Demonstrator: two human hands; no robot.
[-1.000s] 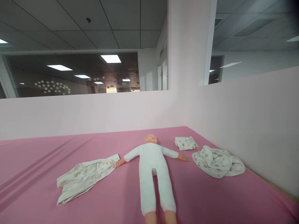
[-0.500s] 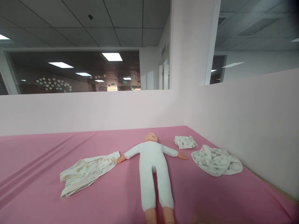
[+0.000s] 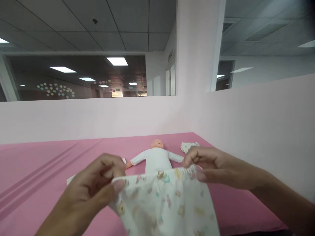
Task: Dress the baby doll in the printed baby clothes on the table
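Note:
Close to the camera, a pair of white baby pants (image 3: 167,206) with small coloured prints hangs by its gathered elastic waistband. My left hand (image 3: 95,186) pinches the waistband's left end between thumb and fingers. At the right end, my right hand (image 3: 216,167) grips the band the same way, and the waist is stretched between them. Beyond the pants lies a baby doll (image 3: 157,159) in a white long-sleeved suit, on its back with arms spread. The pants cover the doll's legs from view; the lower part of the pants is cut off by the frame.
Pink sheeting (image 3: 49,170) covers the surface, with creases at left. A printed garment (image 3: 70,179) shows only at its edge behind my left hand. A folded printed cloth (image 3: 188,146) lies near the doll's head. White walls (image 3: 110,119) with windows rise behind and at right.
Both hands have come into view, holding the pants up in front of the doll. The pants now block the doll's legs, and my right hand and arm hide the crumpled cloth at right.

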